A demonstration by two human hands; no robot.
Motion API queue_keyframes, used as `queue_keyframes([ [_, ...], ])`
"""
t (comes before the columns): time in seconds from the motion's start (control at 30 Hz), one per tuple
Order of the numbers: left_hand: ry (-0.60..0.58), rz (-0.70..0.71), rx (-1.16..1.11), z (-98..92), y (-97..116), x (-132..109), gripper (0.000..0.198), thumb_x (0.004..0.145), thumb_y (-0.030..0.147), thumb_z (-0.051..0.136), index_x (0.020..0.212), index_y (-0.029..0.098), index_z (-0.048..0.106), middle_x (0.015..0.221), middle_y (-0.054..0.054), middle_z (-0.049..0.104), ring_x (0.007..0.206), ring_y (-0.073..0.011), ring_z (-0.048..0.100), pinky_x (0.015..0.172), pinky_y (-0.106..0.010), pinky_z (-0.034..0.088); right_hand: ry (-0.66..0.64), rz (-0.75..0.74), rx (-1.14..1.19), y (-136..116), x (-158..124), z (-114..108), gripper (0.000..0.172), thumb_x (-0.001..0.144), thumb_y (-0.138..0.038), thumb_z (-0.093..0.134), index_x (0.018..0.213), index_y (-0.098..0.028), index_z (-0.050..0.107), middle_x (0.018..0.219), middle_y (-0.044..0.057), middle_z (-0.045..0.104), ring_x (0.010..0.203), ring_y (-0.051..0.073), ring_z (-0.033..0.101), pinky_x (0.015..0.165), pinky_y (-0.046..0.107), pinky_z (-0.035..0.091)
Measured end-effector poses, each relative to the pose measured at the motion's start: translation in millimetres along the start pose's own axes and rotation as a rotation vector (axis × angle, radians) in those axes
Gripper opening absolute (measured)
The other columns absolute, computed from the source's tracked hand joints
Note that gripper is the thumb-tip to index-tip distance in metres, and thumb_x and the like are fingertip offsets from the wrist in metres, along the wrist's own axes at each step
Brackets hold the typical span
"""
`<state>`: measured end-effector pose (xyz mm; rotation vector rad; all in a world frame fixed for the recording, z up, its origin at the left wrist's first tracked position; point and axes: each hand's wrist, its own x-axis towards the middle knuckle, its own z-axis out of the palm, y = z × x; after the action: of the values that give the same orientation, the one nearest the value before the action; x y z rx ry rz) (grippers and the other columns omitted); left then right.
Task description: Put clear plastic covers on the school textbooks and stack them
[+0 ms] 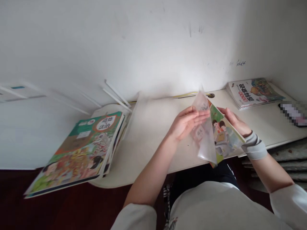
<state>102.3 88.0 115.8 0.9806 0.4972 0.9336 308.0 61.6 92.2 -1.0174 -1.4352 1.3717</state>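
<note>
A picture-covered book (222, 135) is held up above the front part of the desk, tilted. My right hand (236, 121) grips it from behind along its right edge, with the fingers partly hidden. A clear plastic book cover (206, 140) hangs off the book's left side like a folded flap. My left hand (188, 121) has hold of this cover, fingers together and pointing right, thumb hidden. Some print shows faintly through the plastic.
Left on the white desk (148, 143), a stack of textbooks (76, 153) overhangs the front edge. A clear plastic sheet (144, 118) lies beside it. At the back right are more books (254, 92) and a phone (294, 113). A wall (153, 48) rises behind.
</note>
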Motion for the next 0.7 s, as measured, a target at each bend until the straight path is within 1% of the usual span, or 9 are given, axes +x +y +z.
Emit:
queue_keyframes([
  [0.07, 0.023, 0.000, 0.012, -2.2, -1, -6, 0.013, 0.078, 0.018, 0.059, 0.070, 0.016, 0.049, 0.100, -0.010, 0.071, 0.101, -0.0257, 0.064, 0.097, -0.046, 0.042, 0.027, 0.117, 0.092, 5, 0, -18, 0.049, 0.081, -0.050, 0.057, 0.120, -0.020, 0.055, 0.111, 0.006, 0.067, 0.099, 0.021, 0.063, 0.090, 0.038, 0.049],
  [0.13, 0.099, 0.028, 0.050, -13.9, 4, -23, 0.012, 0.077, 0.018, 0.059, 0.069, 0.016, 0.051, 0.101, -0.009, 0.071, 0.098, -0.0252, 0.066, 0.093, -0.045, 0.046, 0.025, 0.270, 0.196, 21, -2, -32, 0.052, 0.069, -0.033, 0.071, 0.116, -0.019, 0.056, 0.105, 0.006, 0.070, 0.089, 0.022, 0.066, 0.084, 0.039, 0.052],
  [0.2, 0.209, 0.039, 0.107, -33.4, 10, -49, 0.012, 0.075, 0.019, 0.061, 0.066, 0.016, 0.053, 0.100, -0.008, 0.071, 0.092, -0.0250, 0.067, 0.086, -0.042, 0.050, 0.049, 0.366, 0.278, 44, -6, -40, 0.058, 0.059, -0.022, 0.075, 0.114, -0.018, 0.056, 0.097, 0.006, 0.072, 0.081, 0.022, 0.068, 0.076, 0.038, 0.055],
  [0.27, 0.362, 0.043, 0.153, -57.7, 15, -79, 0.009, 0.070, 0.020, 0.063, 0.066, 0.017, 0.056, 0.093, -0.005, 0.072, 0.083, -0.0225, 0.068, 0.077, -0.037, 0.053, 0.102, 0.379, 0.323, 64, -11, -43, 0.065, 0.055, -0.017, 0.075, 0.116, -0.020, 0.053, 0.092, 0.004, 0.072, 0.077, 0.021, 0.068, 0.068, 0.035, 0.056],
  [0.33, 0.531, 0.025, 0.200, -82.4, 15, -109, 0.011, 0.064, 0.021, 0.068, 0.065, 0.019, 0.057, 0.086, -0.001, 0.071, 0.074, -0.0203, 0.068, 0.071, -0.034, 0.055, 0.156, 0.342, 0.324, 76, -14, -45, 0.071, 0.056, -0.016, 0.073, 0.122, -0.023, 0.047, 0.091, 0.003, 0.073, 0.074, 0.020, 0.068, 0.062, 0.032, 0.055],
  [0.4, 0.724, -0.017, 0.288, -103.8, 10, -133, 0.015, 0.058, 0.023, 0.071, 0.063, 0.020, 0.057, 0.077, 0.001, 0.070, 0.062, -0.0165, 0.066, 0.062, -0.029, 0.054, 0.207, 0.299, 0.285, 81, -15, -47, 0.074, 0.058, -0.018, 0.072, 0.126, -0.024, 0.044, 0.092, 0.003, 0.072, 0.072, 0.020, 0.068, 0.057, 0.029, 0.054],
  [0.47, 0.849, -0.109, 0.396, -120.1, 1, -146, 0.020, 0.054, 0.027, 0.072, 0.063, 0.019, 0.056, 0.070, 0.002, 0.067, 0.051, -0.0138, 0.061, 0.055, -0.027, 0.051, 0.256, 0.272, 0.226, 82, -15, -53, 0.074, 0.059, -0.019, 0.072, 0.127, -0.023, 0.044, 0.091, 0.003, 0.072, 0.070, 0.019, 0.068, 0.055, 0.028, 0.053],
  [0.57, 0.895, -0.206, 0.625, -135.9, -17, -147, 0.022, 0.056, 0.037, 0.066, 0.062, 0.019, 0.055, 0.057, 0.004, 0.060, 0.042, -0.0113, 0.053, 0.045, -0.024, 0.044, 0.301, 0.264, 0.135, 84, -16, -66, 0.074, 0.058, -0.021, 0.072, 0.128, -0.021, 0.046, 0.090, 0.003, 0.073, 0.069, 0.018, 0.067, 0.055, 0.028, 0.052],
  [0.7, 0.834, -0.212, 0.958, -147.9, -35, -132, 0.021, 0.070, 0.041, 0.051, 0.063, 0.021, 0.052, 0.041, 0.005, 0.048, 0.041, -0.0128, 0.047, 0.045, -0.023, 0.036, 0.349, 0.257, 0.090, 89, -19, -84, 0.077, 0.057, -0.023, 0.073, 0.129, -0.020, 0.047, 0.087, 0.003, 0.073, 0.071, 0.019, 0.068, 0.058, 0.030, 0.053],
])
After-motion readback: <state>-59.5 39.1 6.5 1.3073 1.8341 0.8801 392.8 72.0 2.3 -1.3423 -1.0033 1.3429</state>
